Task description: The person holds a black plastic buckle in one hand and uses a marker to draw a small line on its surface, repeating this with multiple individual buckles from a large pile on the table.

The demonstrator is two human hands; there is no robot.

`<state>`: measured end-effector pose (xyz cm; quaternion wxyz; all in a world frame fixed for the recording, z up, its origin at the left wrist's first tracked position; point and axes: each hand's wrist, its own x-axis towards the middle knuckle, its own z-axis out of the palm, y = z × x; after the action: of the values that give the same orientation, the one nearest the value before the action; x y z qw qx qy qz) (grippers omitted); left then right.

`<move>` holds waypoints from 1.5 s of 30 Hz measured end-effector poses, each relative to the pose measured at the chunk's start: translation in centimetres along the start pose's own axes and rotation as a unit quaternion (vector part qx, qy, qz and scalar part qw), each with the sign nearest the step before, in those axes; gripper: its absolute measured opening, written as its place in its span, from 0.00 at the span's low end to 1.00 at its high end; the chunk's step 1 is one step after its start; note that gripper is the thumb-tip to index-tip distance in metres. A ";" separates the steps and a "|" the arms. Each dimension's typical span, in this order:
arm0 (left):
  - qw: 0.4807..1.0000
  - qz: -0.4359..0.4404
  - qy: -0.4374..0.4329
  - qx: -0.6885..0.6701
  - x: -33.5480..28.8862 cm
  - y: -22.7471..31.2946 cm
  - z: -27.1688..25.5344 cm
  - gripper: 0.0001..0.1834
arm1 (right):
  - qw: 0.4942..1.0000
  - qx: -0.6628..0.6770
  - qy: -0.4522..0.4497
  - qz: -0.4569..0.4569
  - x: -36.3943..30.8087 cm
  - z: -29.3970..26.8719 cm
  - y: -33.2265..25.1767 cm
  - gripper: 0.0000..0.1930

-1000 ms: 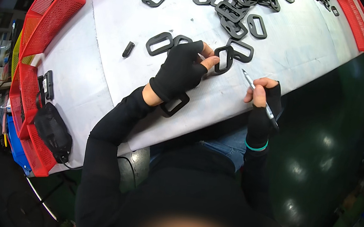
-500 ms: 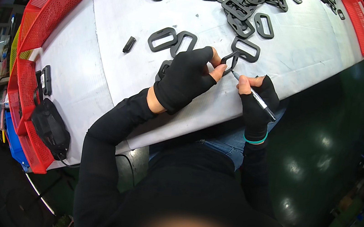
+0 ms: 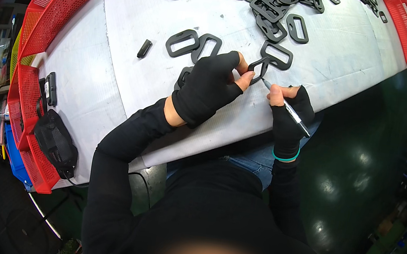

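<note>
Between thumb and fingers my left hand [image 3: 214, 85], in a black fingerless glove, pinches a black oblong ring-shaped frame [image 3: 264, 69] tilted up on its edge. My right hand [image 3: 288, 107], gloved alike, grips a marker pen [image 3: 295, 115] with a pale barrel. The pen's tip is at the near edge of that frame; whether it touches I cannot tell. Just beyond lies another black frame [image 3: 285, 56]. Left of my left hand rest two overlapping frames [image 3: 170, 47], and one more [image 3: 181, 79] is partly hidden by the hand. A black pen cap [image 3: 144, 49] lies farther left.
A pile of black frames [image 3: 265, 9] covers the far middle of the white-covered table [image 3: 139, 26]. Red perforated baskets [image 3: 60, 5] line the left edge; another red basket [image 3: 406, 33] stands far right. A black mesh pouch [image 3: 56, 141] lies near left.
My right hand and the marker pen have shifted very slightly to the right. My left hand keeps its hold on the frame, almost unmoved.
</note>
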<state>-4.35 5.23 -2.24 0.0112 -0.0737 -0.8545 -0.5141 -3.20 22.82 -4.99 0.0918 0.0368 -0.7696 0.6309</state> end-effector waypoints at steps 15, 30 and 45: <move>0.959 0.210 -0.036 0.186 -1.7 -1.4 1.2 0.10 | 0.995 -0.055 -0.003 -0.079 -0.6 -0.1 0.6 0.07; 0.953 0.231 -0.031 0.194 -1.9 -1.3 1.2 0.10 | 0.995 -0.065 -0.016 -0.080 -0.4 0.0 0.5 0.06; 0.980 0.059 0.010 0.190 0.5 -0.8 -1.7 0.10 | 0.996 0.086 0.016 0.015 -0.4 -1.1 0.7 0.08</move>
<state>-5.03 3.45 -2.09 0.0635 -0.1159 -0.9304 -0.3420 -2.87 24.03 -5.54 0.0910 0.0229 -0.7116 0.6962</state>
